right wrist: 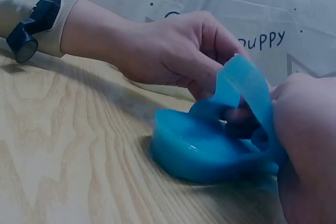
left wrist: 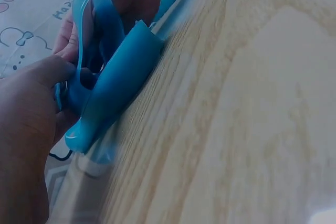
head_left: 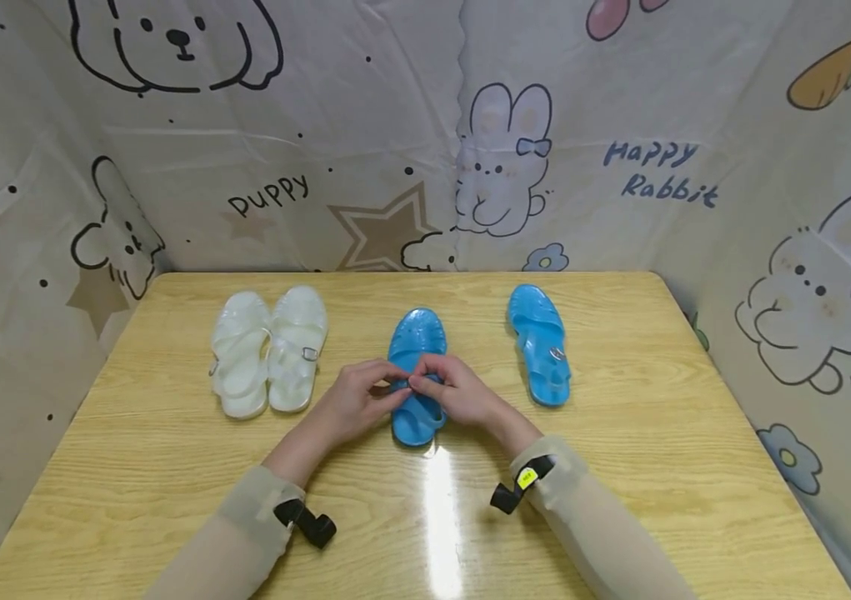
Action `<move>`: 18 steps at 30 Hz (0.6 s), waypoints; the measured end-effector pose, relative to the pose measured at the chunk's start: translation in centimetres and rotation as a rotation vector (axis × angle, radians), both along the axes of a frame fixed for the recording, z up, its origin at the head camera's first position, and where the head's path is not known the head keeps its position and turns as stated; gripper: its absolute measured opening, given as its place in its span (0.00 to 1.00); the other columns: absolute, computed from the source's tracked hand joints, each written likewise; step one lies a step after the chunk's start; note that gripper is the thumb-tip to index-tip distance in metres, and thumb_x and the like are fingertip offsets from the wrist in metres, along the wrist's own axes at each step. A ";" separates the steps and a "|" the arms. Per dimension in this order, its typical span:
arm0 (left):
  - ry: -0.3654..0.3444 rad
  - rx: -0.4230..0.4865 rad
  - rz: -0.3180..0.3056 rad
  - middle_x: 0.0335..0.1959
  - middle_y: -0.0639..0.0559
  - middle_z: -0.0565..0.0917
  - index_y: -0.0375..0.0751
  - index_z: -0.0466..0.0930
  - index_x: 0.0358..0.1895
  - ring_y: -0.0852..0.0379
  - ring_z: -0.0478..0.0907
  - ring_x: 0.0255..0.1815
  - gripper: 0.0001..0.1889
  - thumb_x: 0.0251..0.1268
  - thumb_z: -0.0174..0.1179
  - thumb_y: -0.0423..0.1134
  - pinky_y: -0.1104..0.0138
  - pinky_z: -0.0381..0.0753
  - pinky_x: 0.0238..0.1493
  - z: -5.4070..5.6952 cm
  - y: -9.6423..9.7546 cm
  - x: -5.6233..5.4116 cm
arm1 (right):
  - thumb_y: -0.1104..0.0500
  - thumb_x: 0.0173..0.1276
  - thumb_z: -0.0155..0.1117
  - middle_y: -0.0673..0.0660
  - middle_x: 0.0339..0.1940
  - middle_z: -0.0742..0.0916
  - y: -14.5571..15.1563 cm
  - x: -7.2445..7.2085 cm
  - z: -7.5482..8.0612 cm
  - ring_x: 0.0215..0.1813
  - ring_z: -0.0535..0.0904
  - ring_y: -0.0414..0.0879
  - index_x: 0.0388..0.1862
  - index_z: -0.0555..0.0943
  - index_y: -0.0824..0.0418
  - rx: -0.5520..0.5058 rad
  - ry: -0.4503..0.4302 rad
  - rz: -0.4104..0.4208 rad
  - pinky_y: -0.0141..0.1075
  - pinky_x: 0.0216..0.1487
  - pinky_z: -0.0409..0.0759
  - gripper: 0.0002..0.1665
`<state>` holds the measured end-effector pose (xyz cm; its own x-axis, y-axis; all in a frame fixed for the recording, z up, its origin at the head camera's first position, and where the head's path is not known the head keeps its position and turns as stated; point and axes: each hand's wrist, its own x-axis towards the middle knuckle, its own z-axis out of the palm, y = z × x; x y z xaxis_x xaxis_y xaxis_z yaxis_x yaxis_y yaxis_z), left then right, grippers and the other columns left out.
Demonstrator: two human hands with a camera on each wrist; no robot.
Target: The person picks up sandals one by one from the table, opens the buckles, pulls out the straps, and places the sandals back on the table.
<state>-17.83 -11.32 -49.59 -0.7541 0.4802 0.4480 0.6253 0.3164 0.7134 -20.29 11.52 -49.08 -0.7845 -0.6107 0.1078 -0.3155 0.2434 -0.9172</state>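
A blue jelly sandal (head_left: 417,335) lies flat on the table, toe pointing away, with both hands over its middle. My left hand (head_left: 357,398) pinches at the sandal's strap from the left side. From the right, my right hand (head_left: 463,392) pinches the same strap, its fingertips meeting the left ones. The left wrist view shows the sandal's heel (left wrist: 123,64) side-on, a hand on either side. In the right wrist view the strap (right wrist: 244,80) arches up above the heel. Fingers hide most of the buckle area.
To the right lies a second blue sandal (head_left: 543,350) with a metal buckle. A pair of whitish sandals, one left (head_left: 241,312) and one right (head_left: 297,310), sits side by side on the left. A patterned cloth (head_left: 387,125) hangs behind the wooden table (head_left: 365,517).
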 end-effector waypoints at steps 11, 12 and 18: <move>-0.034 0.013 -0.013 0.47 0.49 0.89 0.38 0.89 0.50 0.52 0.88 0.48 0.08 0.70 0.71 0.31 0.69 0.88 0.44 0.0 -0.2 0.0 | 0.62 0.85 0.57 0.53 0.40 0.86 0.5 0.3 -0.9 0.43 0.77 0.48 0.39 0.80 0.62 -0.078 -0.059 -0.019 0.36 0.45 0.75 0.10; -0.032 0.017 -0.015 0.47 0.49 0.89 0.38 0.89 0.50 0.52 0.88 0.48 0.08 0.70 0.71 0.30 0.69 0.88 0.44 0.0 -0.2 0.0 | 0.61 0.84 0.58 0.53 0.40 0.86 0.5 0.3 -0.8 0.43 0.78 0.47 0.40 0.81 0.62 -0.070 -0.051 -0.018 0.37 0.45 0.75 0.10; -0.017 0.038 -0.014 0.46 0.49 0.90 0.38 0.89 0.51 0.53 0.88 0.48 0.10 0.69 0.71 0.28 0.69 0.88 0.44 -0.1 -0.3 0.1 | 0.53 0.84 0.61 0.50 0.40 0.86 0.2 0.5 0.3 0.44 0.79 0.48 0.42 0.85 0.57 0.018 -0.006 0.007 0.39 0.46 0.77 0.11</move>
